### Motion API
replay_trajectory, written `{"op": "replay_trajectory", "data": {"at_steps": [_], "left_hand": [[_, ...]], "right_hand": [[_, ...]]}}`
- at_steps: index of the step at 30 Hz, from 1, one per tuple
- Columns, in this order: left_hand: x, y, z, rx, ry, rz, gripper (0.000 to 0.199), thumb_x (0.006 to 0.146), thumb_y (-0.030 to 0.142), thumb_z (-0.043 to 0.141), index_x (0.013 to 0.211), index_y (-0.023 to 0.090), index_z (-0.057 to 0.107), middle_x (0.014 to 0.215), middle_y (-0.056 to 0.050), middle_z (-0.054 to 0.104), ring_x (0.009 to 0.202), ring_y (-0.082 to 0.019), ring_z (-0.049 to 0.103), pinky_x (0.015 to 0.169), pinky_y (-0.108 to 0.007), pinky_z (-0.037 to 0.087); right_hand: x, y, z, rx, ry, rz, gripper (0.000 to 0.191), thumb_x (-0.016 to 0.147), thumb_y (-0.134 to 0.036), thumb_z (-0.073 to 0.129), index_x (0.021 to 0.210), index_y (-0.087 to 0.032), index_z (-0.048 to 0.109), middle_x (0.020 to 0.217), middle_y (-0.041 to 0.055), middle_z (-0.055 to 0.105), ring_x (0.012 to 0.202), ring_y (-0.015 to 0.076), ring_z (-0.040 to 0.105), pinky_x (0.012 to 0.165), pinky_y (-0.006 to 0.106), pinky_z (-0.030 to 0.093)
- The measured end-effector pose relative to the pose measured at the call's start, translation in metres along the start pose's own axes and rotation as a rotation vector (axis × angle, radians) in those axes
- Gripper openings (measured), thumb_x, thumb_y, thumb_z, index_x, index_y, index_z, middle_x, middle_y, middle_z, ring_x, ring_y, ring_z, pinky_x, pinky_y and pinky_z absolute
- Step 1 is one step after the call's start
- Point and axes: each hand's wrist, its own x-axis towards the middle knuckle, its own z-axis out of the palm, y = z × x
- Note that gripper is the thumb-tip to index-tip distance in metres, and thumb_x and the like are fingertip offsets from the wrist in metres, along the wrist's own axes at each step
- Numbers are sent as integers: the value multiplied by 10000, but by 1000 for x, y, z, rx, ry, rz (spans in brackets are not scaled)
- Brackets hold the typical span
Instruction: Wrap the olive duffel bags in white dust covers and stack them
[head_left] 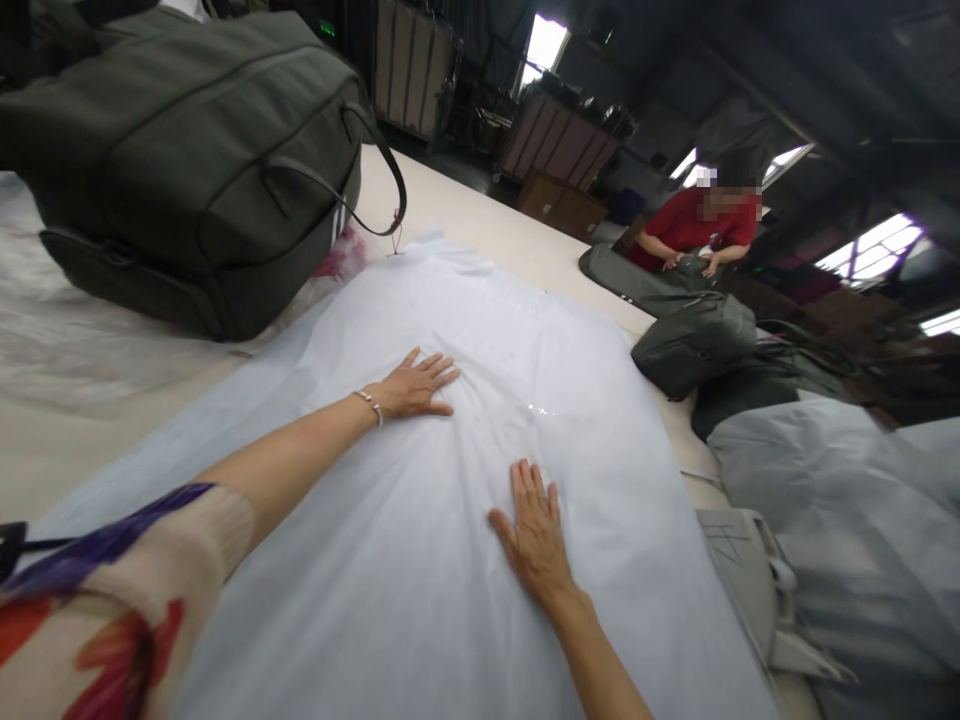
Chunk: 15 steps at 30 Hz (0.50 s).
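A large sheet of white, translucent plastic (420, 580) lies spread over the table in front of me, with creases running between my hands. My left hand (412, 387) rests flat on it, fingers spread, a bracelet at the wrist. Nearer to me and to the right, my right hand (537, 530) also lies palm down on the plastic, with its fingers stretched out and thumb apart. Neither hand holds anything. Beyond my left hand, at the upper left, a dark green duffel bag (202, 170) with loop handles sits on crumpled clear plastic.
A pale table (465, 205) stretches away to the back. On the right are dark bags (697, 340), a grey plastic-wrapped bundle (840, 500) and a grey plastic piece (742, 570) with markings. A person in a red shirt (697, 220) handles a dark bag across the table.
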Motion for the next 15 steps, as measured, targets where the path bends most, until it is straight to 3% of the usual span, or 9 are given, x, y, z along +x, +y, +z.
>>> {"op": "replay_trajectory", "data": {"at_steps": [3, 6, 9, 12, 15], "left_hand": [[22, -3, -14, 52, 25, -89, 732, 907, 597, 499, 1488, 175, 357, 1576, -163, 274, 1469, -321, 184, 1156, -572, -12], [17, 11, -20, 75, 57, -139, 691, 930, 566, 481, 1480, 162, 372, 1578, -176, 259, 1470, -327, 178, 1156, -580, 6], [-24, 42, -7, 46, 82, -38, 713, 929, 629, 431, 1494, 203, 347, 1586, -153, 252, 1471, -316, 181, 1160, -567, 37], [-77, 68, 19, -7, 86, 117, 778, 882, 716, 424, 1514, 281, 294, 1590, -113, 263, 1477, -296, 169, 1167, -536, -32], [-99, 77, 38, -32, 88, 142, 777, 894, 705, 412, 1532, 298, 232, 1592, -100, 260, 1482, -276, 161, 1165, -519, -70]], "right_hand": [[35, 8, -7, -5, -5, 30, 747, 966, -599, 246, 1516, -94, 213, 1603, 113, 186, 1497, 246, 98, 1209, 521, 86], [44, 10, -16, -2, -3, 59, 749, 964, -605, 244, 1513, -95, 223, 1601, 121, 192, 1495, 251, 113, 1207, 531, 81], [12, 6, -21, 20, 37, 19, 756, 960, -609, 257, 1526, -113, 184, 1604, 114, 180, 1496, 261, 105, 1206, 538, 95], [-40, -2, -13, 25, 55, -87, 736, 960, -581, 314, 1543, -176, 120, 1609, 76, 169, 1495, 267, 106, 1209, 528, 128], [-66, -6, 2, 13, 29, -132, 725, 956, -566, 350, 1543, -203, 129, 1605, 64, 182, 1488, 277, 137, 1206, 532, 160]]}}
